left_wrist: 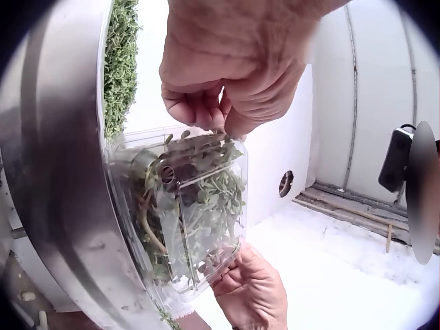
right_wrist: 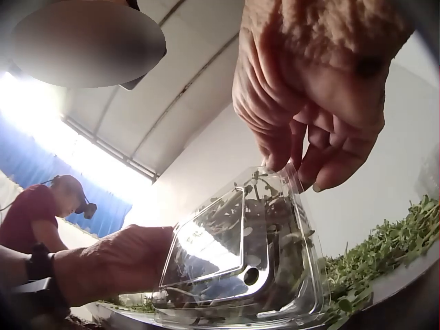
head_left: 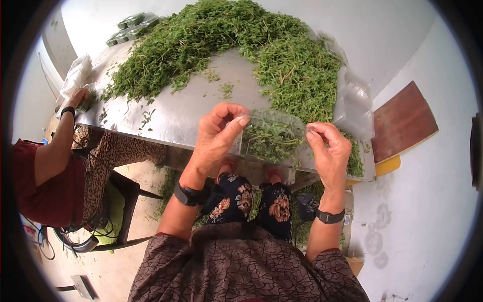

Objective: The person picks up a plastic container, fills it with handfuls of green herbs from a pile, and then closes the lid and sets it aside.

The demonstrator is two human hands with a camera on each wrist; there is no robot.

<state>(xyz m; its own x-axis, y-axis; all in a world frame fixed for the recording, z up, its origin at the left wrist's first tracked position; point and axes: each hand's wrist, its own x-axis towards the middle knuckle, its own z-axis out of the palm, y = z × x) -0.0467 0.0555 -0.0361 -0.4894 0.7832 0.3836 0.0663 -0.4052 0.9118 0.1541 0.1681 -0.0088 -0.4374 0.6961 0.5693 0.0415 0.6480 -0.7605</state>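
Note:
A clear plastic clamshell box (head_left: 271, 137) filled with leafy green sprigs is held up at the table's front edge. My left hand (head_left: 220, 132) pinches its left rim between thumb and curled fingers. On the opposite side, my right hand (head_left: 329, 151) pinches the rim the same way. In the left wrist view the box (left_wrist: 185, 206) shows its ribbed lid lying over the greens, with stems pressed against the plastic. The right wrist view shows the box (right_wrist: 240, 254) tilted, its lid closed or nearly so, thumb and finger at a corner.
A large heap of greens (head_left: 201, 45) spreads over the metal table (head_left: 229, 70). Stacked empty clear boxes (head_left: 353, 103) stand at right, filled boxes (head_left: 132, 31) at the back left. Another person (head_left: 48, 176) sits at left, one hand near a plastic bag (head_left: 76, 75). A reddish-brown board (head_left: 406, 121) leans at right.

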